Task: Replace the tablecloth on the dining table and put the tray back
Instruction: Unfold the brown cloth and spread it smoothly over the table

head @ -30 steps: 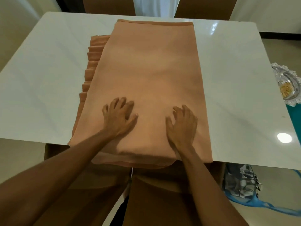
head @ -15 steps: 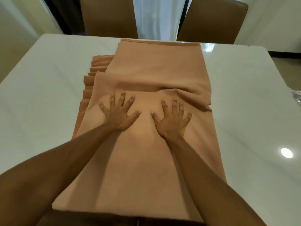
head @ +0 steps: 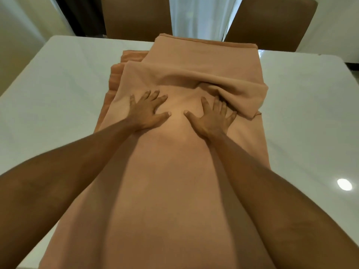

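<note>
A folded peach-orange tablecloth (head: 174, 171) lies lengthwise down the middle of the white glossy dining table (head: 58, 98). My left hand (head: 147, 111) presses flat on the cloth with spread fingers. Beside it my right hand (head: 213, 117) also lies flat with fingers spread, its fingertips against a raised fold of cloth (head: 233, 88) bunched up just beyond them. Stacked folded layers of the cloth (head: 120, 63) stick out on the far left side. The tray is out of sight.
Two brown chair backs (head: 136, 16) (head: 272, 22) stand behind the table's far edge, with a white curtain (head: 196, 16) between them. White table surface shows on both sides of the cloth. A ceiling light reflection (head: 344, 184) glints at the right.
Both hands have slid forward over the cloth, away from the near edge. The cloth has bunched into a growing fold ahead of my right hand. My head has moved closer over the table.
</note>
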Motion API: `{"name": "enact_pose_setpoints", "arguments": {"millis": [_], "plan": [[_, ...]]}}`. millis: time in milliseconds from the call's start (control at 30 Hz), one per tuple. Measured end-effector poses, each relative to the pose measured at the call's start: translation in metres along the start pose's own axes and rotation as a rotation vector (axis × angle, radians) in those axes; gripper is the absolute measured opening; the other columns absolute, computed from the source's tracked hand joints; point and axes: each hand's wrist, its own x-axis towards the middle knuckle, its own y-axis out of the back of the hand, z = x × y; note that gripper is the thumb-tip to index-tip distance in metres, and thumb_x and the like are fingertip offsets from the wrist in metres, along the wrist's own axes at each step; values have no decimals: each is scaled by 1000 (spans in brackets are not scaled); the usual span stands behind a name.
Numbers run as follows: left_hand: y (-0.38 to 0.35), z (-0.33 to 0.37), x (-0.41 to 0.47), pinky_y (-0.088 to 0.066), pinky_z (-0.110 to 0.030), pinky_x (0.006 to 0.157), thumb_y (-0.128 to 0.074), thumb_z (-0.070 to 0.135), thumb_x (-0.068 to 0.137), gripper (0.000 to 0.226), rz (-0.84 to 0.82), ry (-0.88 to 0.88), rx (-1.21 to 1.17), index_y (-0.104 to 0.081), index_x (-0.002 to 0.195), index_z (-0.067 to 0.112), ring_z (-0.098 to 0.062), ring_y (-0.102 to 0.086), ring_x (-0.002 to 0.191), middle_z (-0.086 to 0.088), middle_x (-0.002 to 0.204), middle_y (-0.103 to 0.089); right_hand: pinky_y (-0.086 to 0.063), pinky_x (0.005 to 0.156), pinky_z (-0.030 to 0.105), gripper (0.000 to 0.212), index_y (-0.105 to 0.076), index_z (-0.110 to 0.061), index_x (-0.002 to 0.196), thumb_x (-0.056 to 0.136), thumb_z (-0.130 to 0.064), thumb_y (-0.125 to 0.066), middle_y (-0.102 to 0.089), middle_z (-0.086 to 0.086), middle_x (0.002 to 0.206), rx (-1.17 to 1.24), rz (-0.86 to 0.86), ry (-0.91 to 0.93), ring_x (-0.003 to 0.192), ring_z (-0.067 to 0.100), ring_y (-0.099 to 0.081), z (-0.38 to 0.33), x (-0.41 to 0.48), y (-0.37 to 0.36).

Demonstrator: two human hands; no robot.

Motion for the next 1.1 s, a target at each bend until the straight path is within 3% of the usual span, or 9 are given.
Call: {"name": "enact_pose_setpoints", "arguments": {"millis": [133, 233, 367, 500, 667, 867, 933, 1033, 1100], "plan": [[-3, -10, -60, -30, -49, 116, -49, 50, 90, 59, 285, 42, -262, -59, 137, 16, -32, -45, 137, -12, 145, -54, 15, 117, 63, 97, -14, -46, 158, 74, -93, -24, 7, -2, 170, 26, -71, 0, 156, 22, 12, 0, -11, 6], [-9, -26, -113, -35, -44, 112, -55, 41, 92, 49, 360, 138, -204, -63, 131, 12, -30, -49, 131, -13, 140, -57, 14, 117, 62, 93, -11, -46, 159, 78, -91, -25, 7, -2, 170, 42, -83, -24, 155, 22, 14, -1, -31, 4], [-7, -39, -160, -41, -51, 103, -59, 43, 91, 49, 381, 319, -160, -57, 129, 14, -36, -48, 125, -14, 140, -52, 9, 119, 62, 87, -11, -41, 160, 85, -85, -25, 5, 2, 170, 37, -76, -10, 156, 27, 9, -1, -57, -6], [7, -41, -191, -43, -53, 94, -57, 49, 89, 60, 269, 576, -107, -46, 136, 13, -38, -53, 114, -16, 128, -55, 1, 121, 61, 80, -22, -35, 158, 90, -76, -34, -9, 8, 170, 16, -61, 53, 155, 32, -4, 6, -78, -2], [20, -37, -222, -46, -52, 94, -55, 39, 90, 49, 190, 635, -194, -47, 132, 16, -35, -60, 107, -10, 120, -61, -8, 119, 65, 62, -43, -27, 149, 95, -55, -49, -31, 11, 161, 62, 8, 278, 148, 31, -26, -12, -181, -20], [25, -31, -289, -58, -43, 80, -51, 43, 83, 36, 178, 689, -386, -57, 113, 23, -23, -63, 82, 0, 100, -68, 3, 123, 55, 56, -42, -34, 149, 98, -56, -41, -25, 4, 165, 100, -35, 372, 153, 27, -16, -46, -292, -58], [23, -29, -317, -56, -40, 84, -51, 48, 88, 39, 168, 675, -402, -60, 118, 25, -23, -64, 86, -2, 106, -70, 2, 124, 55, 56, -42, -33, 149, 98, -55, -41, -25, 5, 166, 101, -32, 364, 153, 27, -15, -47, -299, -60], [18, -27, -358, -49, -43, 97, -56, 55, 95, 58, -11, 676, -422, -52, 140, 19, -31, -62, 113, -9, 132, -62, 3, 123, 56, 57, -39, -32, 151, 99, -54, -41, -22, 6, 167, 88, -55, 374, 153, 29, -13, -46, -300, -58], [18, -29, -387, -49, -43, 101, -60, 53, 94, 62, -92, 645, -444, -47, 144, 19, -31, -60, 118, -10, 137, -59, 5, 123, 56, 59, -34, -33, 153, 99, -55, -39, -17, 6, 168, 84, -91, 384, 154, 29, -9, -47, -301, -55]]}}
